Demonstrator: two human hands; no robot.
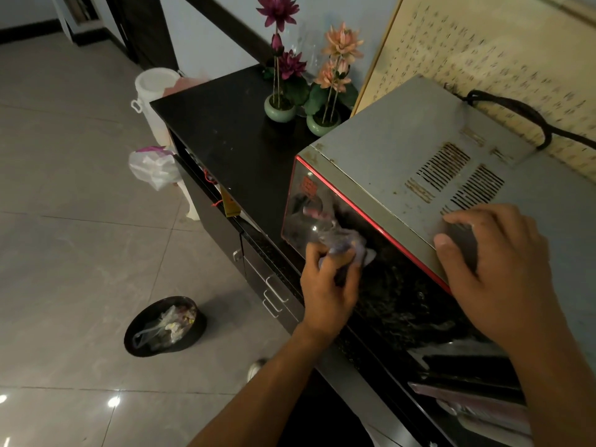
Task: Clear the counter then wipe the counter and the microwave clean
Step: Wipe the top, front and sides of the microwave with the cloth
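- While the left hand [329,285] grips a cloth [346,248] on the microwave [403,150] door, wiping seems the step in hand.
- The right hand [493,269] lies flat on its top, empty.
- Next probably needs steady strokes across the door.

My left hand [329,285] and right hand [493,272] are bare, and so are the fingers [464,217]. Back from the fingers, each wrist runs straight into an uncovered arm: the left forearm [258,398] and the right forearm [554,382] are sleeveless as far as the view reaches. My right thumbnail [443,241] is cut short and rounded. The dim light hides finer marks.
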